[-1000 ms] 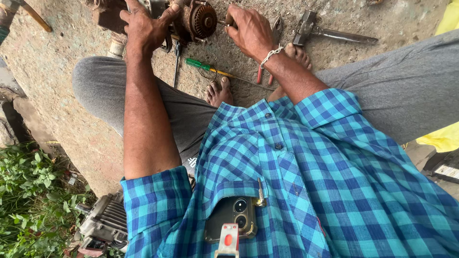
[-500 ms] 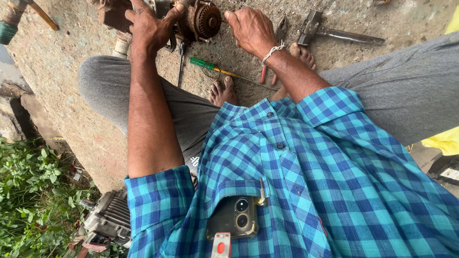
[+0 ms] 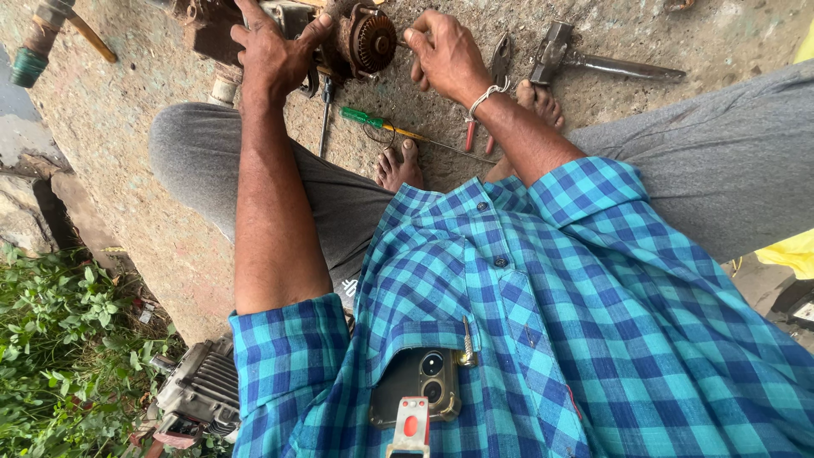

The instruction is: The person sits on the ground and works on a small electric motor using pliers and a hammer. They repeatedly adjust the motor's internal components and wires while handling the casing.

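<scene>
Firstly, at the far left a patch of green weeds (image 3: 59,339) and a grey ribbed metal housing (image 3: 199,390) are seen beside the rough concrete floor (image 3: 153,195). Further right, the left hand (image 3: 271,53) is closed around a rusty brown metal motor body (image 3: 208,30), which is held down on the floor in front of the crossed legs. Next to it, the round rusty gear-like end of the motor (image 3: 371,41) is touched by the right hand (image 3: 445,53), whose fingers (image 3: 417,38) are pinched narrowly on a small part there; what it is cannot be told. Judging from this, some loosening or fitting seems to be in hand, and a firm steady hold is called for. Below lie a green-handled screwdriver (image 3: 373,121), red-handled pliers (image 3: 487,102) and, at the right, a dull steel hammer (image 3: 593,59).
</scene>
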